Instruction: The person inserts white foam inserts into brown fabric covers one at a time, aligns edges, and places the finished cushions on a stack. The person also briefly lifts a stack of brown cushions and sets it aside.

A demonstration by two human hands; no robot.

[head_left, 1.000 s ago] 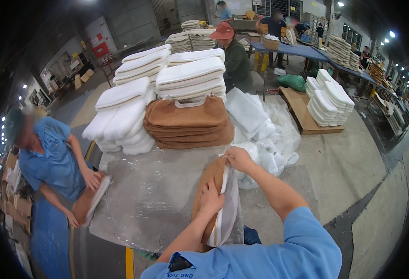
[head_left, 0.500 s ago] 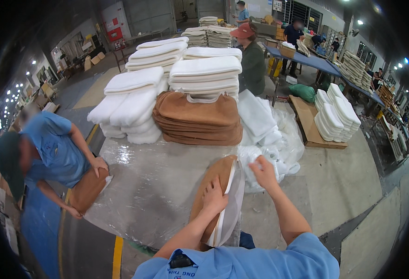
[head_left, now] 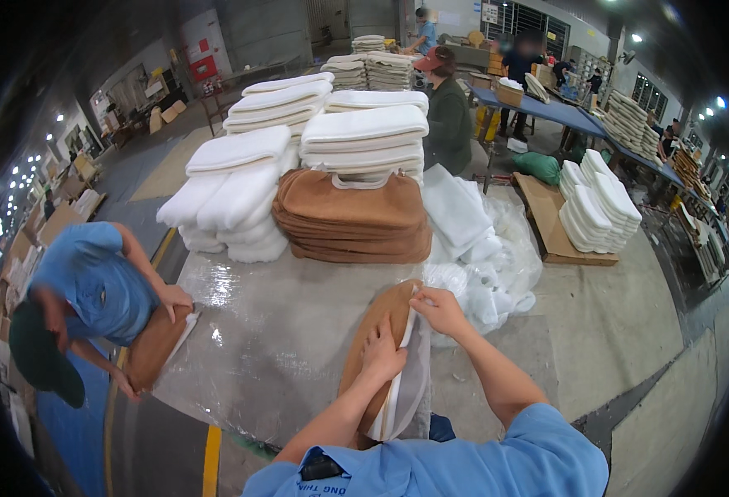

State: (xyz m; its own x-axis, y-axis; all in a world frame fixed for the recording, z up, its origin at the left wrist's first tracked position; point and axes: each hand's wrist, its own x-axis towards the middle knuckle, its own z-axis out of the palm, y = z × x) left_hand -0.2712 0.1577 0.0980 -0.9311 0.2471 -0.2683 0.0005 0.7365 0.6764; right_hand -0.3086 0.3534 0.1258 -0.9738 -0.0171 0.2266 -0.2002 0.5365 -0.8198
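Observation:
A brown padded cushion cover [head_left: 363, 346] with a white edge strip and a pale sheer layer along its right side lies on the table before me. My left hand [head_left: 384, 354] rests on its brown face, fingers spread out and pressing down. At the cover's far tip, my right hand [head_left: 436, 311] is closed in a pinch on the white edge. What exactly sits between those fingertips is too small to make out. Beyond both hands stands a stack of brown covers [head_left: 352, 217].
White folded pads [head_left: 364, 124] are piled behind the brown stack. Clear plastic bags with white pieces [head_left: 497, 277] lie to the right. At the left, a co-worker in blue [head_left: 103, 282] handles another brown piece [head_left: 159, 352]. Plastic sheeting covers the table [head_left: 257, 331].
My right hand has come in leftward from the air beside the cover and now pinches its far edge. My left hand stays put. The co-worker at left has leaned lower.

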